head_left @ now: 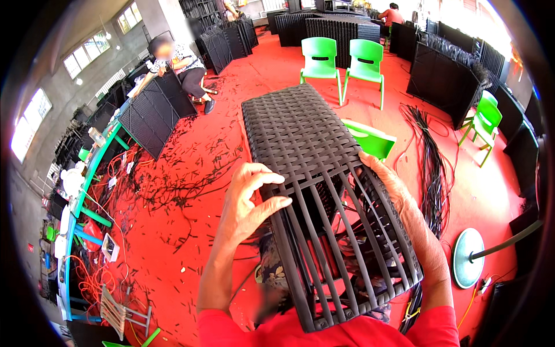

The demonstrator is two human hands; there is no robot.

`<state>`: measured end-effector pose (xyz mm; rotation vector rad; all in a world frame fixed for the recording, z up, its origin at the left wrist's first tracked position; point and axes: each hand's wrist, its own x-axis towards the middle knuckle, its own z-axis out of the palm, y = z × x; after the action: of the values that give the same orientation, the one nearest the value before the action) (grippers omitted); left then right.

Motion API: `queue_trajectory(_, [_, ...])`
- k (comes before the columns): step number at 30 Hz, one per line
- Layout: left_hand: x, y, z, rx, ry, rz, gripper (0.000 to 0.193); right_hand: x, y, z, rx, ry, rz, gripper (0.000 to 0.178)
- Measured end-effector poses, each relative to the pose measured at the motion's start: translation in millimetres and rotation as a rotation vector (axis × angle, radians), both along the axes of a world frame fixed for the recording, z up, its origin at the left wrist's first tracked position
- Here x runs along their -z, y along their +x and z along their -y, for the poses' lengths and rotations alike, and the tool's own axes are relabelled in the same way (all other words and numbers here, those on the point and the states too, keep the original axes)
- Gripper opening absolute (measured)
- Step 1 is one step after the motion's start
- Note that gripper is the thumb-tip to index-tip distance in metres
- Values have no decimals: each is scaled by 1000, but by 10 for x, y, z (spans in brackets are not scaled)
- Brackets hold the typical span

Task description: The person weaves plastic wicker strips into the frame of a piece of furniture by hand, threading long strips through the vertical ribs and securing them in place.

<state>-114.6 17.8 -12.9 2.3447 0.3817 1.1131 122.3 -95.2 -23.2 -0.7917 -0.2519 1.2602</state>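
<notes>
A dark woven box-like frame of flat plastic rattan stands tilted before me, its lower end over my lap. The far half is tightly woven. Across the near half run bare lengthwise strips with gaps between them, showing the hollow inside. My right hand grips the frame's right edge where the weave ends, some fingers hidden behind it. At the left edge, beside the last woven row, my left hand has its thumb and index finger apart, their tips over the strips. Nothing shows between them.
Long black strands lie on the red floor at right, near a round fan base or stand. Green chairs stand ahead. A co-worker sits far left by black panels. A wooden stool stands near left.
</notes>
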Motion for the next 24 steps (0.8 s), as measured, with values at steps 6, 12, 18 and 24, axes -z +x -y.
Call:
queue_trajectory(6, [-2, -47, -86, -114, -11, -77, 19, 179, -5, -119, -109, 42, 43, 21])
queue_trajectory(12, [175, -46, -61, -80, -291, 298, 15, 156, 3, -75, -14, 14, 106, 25])
queue_trajectory(18, [1325, -73, 360, -73, -537, 487, 40, 193, -28, -116, -66, -45, 128, 26])
queue_trajectory(24, [1497, -86, 359, -107, -760, 618, 34, 180, 61, -51, 5, -121, 307, 27])
